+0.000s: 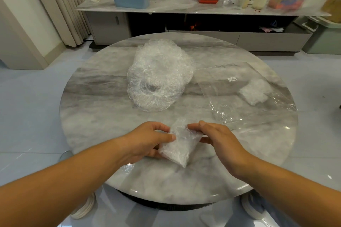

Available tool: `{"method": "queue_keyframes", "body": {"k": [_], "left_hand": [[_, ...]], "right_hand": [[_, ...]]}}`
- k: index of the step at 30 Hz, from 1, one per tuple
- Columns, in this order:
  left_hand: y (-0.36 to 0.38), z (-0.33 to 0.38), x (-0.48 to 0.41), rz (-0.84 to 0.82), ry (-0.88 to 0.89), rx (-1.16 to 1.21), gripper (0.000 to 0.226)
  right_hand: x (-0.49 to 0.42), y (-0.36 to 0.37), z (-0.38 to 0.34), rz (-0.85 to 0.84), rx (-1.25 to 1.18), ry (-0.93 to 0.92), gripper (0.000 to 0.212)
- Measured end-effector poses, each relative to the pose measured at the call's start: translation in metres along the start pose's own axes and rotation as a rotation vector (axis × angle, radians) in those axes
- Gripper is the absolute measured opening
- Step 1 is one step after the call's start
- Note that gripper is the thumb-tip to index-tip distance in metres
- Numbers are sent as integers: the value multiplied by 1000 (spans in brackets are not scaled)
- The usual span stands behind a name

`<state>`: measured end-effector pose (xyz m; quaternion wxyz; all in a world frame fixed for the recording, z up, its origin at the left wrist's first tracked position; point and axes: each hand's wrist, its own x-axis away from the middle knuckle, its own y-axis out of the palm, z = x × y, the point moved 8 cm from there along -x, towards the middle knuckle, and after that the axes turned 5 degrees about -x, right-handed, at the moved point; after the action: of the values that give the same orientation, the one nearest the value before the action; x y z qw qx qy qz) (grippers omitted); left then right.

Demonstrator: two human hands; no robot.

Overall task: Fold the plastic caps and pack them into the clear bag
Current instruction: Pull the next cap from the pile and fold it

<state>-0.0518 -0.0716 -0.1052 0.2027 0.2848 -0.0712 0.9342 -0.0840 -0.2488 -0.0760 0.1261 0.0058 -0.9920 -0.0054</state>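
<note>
Left hand [147,140]: its fingers [167,137] are curling round the left side of a half-folded cap [180,146], thumb pressing on top.
Right hand [215,138]: its fingers [193,127] are pinching the same cap's right edge.
Pile of caps [158,75]: lying unfolded on the surface [103,116] beyond the fingers, well apart (count unclear).
Clear bag [221,88]: lying beyond and right of the right fingers, holding one folded cap [255,91].
Progress: early, I judge; one cap is sitting packed, one is being folded, the pile is waiting.
</note>
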Motion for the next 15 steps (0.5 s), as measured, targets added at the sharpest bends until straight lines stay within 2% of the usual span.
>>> {"method": "queue_keyframes", "body": {"k": [4, 8, 12, 15], "left_hand": [[-4, -4, 1, -6, -59, -31, 17], [-3, -11, 0, -21, -119, 51, 23], [-3, -11, 0, -77, -182, 131, 33], [-4, -11, 2, -77, -212, 158, 35]], "right_hand": [[8, 8, -8, -104, 153, -156, 29], [14, 18, -11, -171, 376, -332, 48], [24, 28, -9, -258, 669, -477, 52], [32, 36, -8, -319, 808, -602, 47]]}}
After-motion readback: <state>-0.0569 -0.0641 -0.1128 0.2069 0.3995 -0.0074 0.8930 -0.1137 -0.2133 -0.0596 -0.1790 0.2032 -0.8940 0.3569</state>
